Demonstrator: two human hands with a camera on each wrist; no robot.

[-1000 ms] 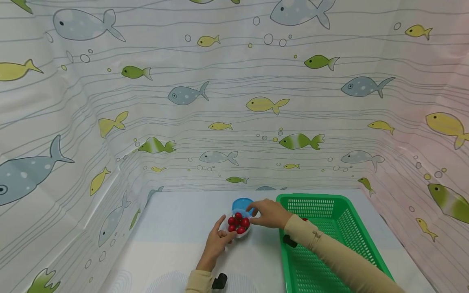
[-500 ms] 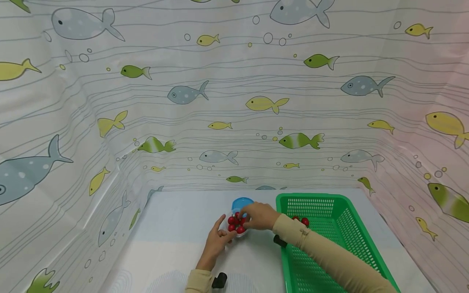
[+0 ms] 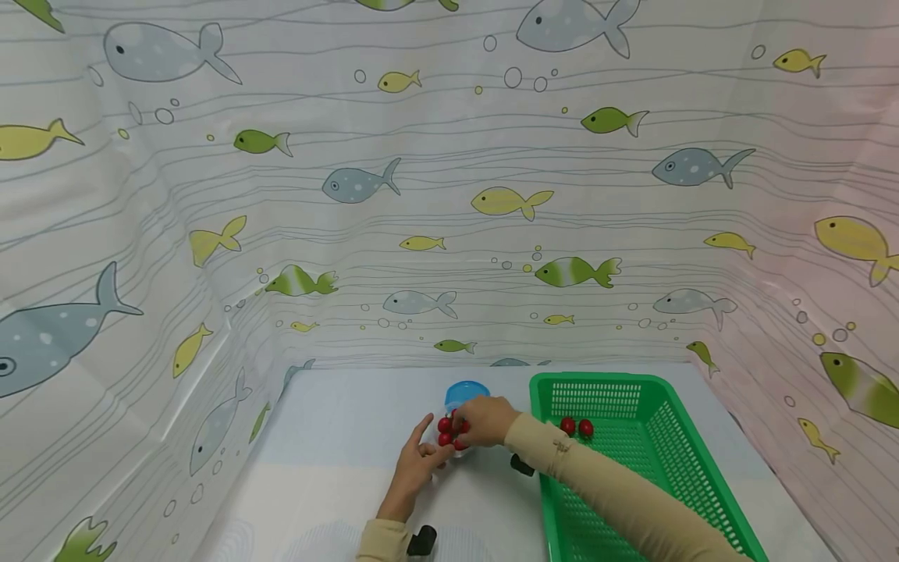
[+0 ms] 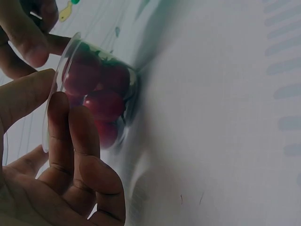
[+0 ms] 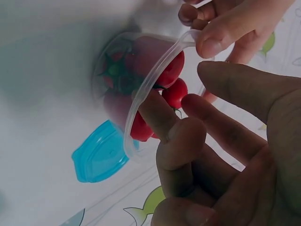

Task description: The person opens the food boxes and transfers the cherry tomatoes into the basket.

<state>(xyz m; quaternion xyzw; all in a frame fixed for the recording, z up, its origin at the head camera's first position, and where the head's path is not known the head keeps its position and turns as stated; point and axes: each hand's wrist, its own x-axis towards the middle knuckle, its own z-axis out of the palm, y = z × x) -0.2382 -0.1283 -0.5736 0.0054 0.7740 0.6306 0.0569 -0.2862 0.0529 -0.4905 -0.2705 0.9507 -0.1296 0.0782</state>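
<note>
A round clear plastic tub (image 5: 149, 80) holds several red tomatoes (image 5: 175, 92) with green stalks. Thumb and fingers of my left hand (image 3: 413, 470) grip its rim and side; in the left wrist view, two fingertips press the tub's outer wall. My right hand (image 3: 489, 421) is over the opening and hides part of the fruit in the head view. One finger of it reaches inside the rim onto the tomatoes, while its thumb stays apart from them in the right wrist view; nothing shows pinched between them. A blue lid (image 3: 463, 392) lies just behind the tub.
To the right stands a large green mesh basket (image 3: 546, 499), with two tomatoes (image 3: 586, 428) near its left wall. The right forearm crosses over it. Fish-patterned sheeting (image 3: 435, 226) surrounds the white table (image 3: 337, 437) at the back and sides.
My right hand has moved left from beside the tub to over its opening, fingers dipping in among the tomatoes. Two tomatoes in the basket have come into sight. The left hand stays put.
</note>
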